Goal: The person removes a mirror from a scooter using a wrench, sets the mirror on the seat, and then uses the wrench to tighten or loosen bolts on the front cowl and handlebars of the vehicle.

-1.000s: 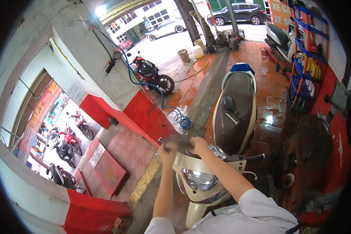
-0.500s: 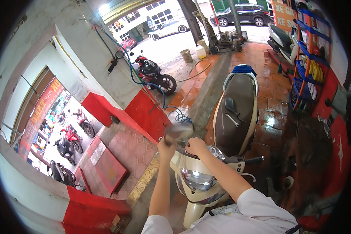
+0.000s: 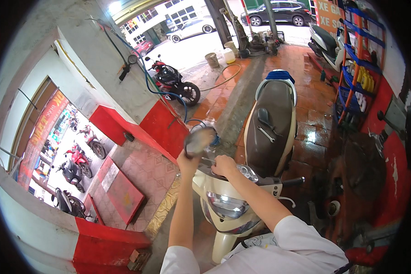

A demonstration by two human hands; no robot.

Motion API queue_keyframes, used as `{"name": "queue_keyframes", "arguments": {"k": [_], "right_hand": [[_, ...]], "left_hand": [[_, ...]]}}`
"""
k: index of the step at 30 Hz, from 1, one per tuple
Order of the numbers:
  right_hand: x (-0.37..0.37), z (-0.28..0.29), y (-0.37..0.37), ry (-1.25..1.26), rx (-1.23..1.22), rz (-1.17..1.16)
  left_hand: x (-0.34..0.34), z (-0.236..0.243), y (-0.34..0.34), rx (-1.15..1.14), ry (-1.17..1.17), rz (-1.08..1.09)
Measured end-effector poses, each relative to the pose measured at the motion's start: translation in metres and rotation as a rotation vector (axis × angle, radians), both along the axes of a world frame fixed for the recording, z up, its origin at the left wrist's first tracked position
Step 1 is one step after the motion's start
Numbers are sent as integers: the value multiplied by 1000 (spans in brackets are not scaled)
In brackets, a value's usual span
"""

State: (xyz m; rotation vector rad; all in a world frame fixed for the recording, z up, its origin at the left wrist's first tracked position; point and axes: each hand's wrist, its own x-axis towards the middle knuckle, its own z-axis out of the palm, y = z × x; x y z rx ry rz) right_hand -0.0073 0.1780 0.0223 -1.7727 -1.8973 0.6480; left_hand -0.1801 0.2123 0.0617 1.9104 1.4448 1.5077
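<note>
A dark-rimmed rear-view mirror (image 3: 197, 142), somewhat blurred, is gripped by my left hand (image 3: 187, 163) above the handlebar end at the left. A thin metal mirror stem (image 3: 208, 160) runs from it toward my right hand (image 3: 224, 165). The right fingers are closed round the stem's lower end, close to the dash; its tip is hidden by them. Below both hands is the cream scooter (image 3: 223, 224), its headlight toward me. On its brown seat (image 3: 272, 150) lie a second black mirror (image 3: 264, 118) and an open-ended wrench (image 3: 266, 134).
The handlebar's black right grip (image 3: 293, 181) and lever stick out at the right. A blue air hose (image 3: 185, 109) hangs by the wall pillar. A black and red motorbike (image 3: 174, 84) stands beyond it. An orange and blue rack (image 3: 357, 68) is at the far right.
The mirror in my left hand has turned, showing more of its round outline. My whole view has shifted slightly. More of the stem shows between my hands.
</note>
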Motion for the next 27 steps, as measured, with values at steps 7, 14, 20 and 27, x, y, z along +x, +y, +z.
{"name": "queue_keyframes", "arguments": {"k": [7, 14, 20, 27], "right_hand": [[-1, -8, -1, 27, 39, -43], [-12, -1, -2, 39, 92, -26], [-5, 7, -8, 16, 89, -4], [-7, 18, -6, 87, 88, 12]], "left_hand": [[-46, -38, -63, 27, -959, 235], [-33, -7, 21, -126, -240, 284], [-25, -42, -52, 75, 56, 159], [-82, -40, 0, -225, -857, 173]]}}
